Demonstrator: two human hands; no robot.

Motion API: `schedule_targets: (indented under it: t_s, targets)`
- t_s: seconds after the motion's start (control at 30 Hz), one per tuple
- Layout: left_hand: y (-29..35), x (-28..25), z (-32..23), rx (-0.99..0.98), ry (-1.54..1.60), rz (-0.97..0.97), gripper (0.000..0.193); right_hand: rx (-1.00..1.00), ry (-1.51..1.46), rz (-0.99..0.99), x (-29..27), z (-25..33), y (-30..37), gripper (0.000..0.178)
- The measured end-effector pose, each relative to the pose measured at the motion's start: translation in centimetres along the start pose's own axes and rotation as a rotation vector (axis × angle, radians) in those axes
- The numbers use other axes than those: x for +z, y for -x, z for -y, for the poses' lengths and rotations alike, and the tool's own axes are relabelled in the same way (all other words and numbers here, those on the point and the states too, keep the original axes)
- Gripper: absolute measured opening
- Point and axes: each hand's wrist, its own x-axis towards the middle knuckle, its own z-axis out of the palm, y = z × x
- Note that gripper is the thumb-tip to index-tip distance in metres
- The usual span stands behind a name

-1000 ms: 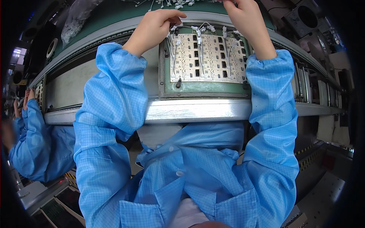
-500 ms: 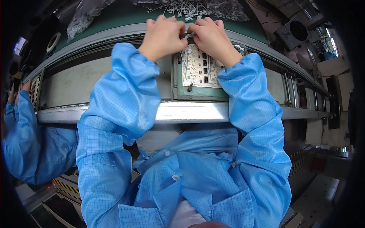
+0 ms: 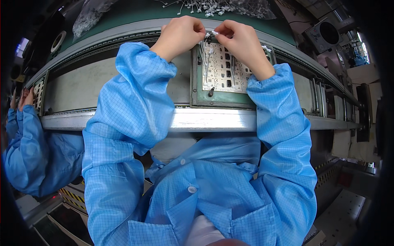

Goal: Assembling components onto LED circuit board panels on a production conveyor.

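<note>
A panel of cream-coloured circuit boards [image 3: 220,74] with black parts lies in a green pallet [image 3: 230,99]. Thin wire leads [image 3: 206,63] with white plugs stretch across the boards. Above the panel's far left corner, my left hand [image 3: 180,36] is closed in a pinch on wire leads, its fingertips partly hidden. Close beside it, my right hand [image 3: 243,42] pinches a small white connector [image 3: 214,32] between thumb and forefinger. Another white plug [image 3: 207,35] shows between the two hands.
The pallet rests on a conveyor with a metal front rail [image 3: 213,119]. Beyond the far rail lies a heap of white-plugged leads [image 3: 205,6] on a green surface, near a clear plastic bag [image 3: 92,16]. At left, a co-worker's blue sleeve [image 3: 28,123] reaches another panel.
My hands have drawn slightly apart, the right one moving right and a little down. A white connector now shows at its fingertips. The pallet has shifted slightly right in the picture.
</note>
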Motion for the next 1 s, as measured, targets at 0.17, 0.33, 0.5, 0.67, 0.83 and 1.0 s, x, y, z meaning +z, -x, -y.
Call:
schedule_targets:
  t_s: [0.17,0.33,0.5,0.67,0.83,1.0]
  targets:
    - [-0.1,0.3,0.7,-0.037,0.016,0.037,0.022,0.027,0.081,0.028,0.1,1.3,0.9,0.02]
    - [0.1,0.2,0.0,-0.057,-0.093,0.012,0.021,-0.003,0.199,0.072,0.8,1.2,1.3,0.019]
    - [0.1,0.4,0.0,-0.075,-0.096,-0.026,0.019,-0.039,0.254,0.061,1.0,1.5,1.3,0.017]
    - [0.2,0.7,-0.2,-0.057,-0.128,-0.041,0.019,-0.085,0.38,0.071,1.1,2.1,1.3,0.015]
    - [0.6,0.4,-0.6,0.19,-0.4,-0.116,0.021,-0.097,0.423,-0.024,1.0,2.8,2.3,0.02]
    - [-1.7,-1.0,3.0,0.168,-0.166,-0.095,0.024,0.062,0.482,-0.065,4.3,7.8,2.7,0.059]
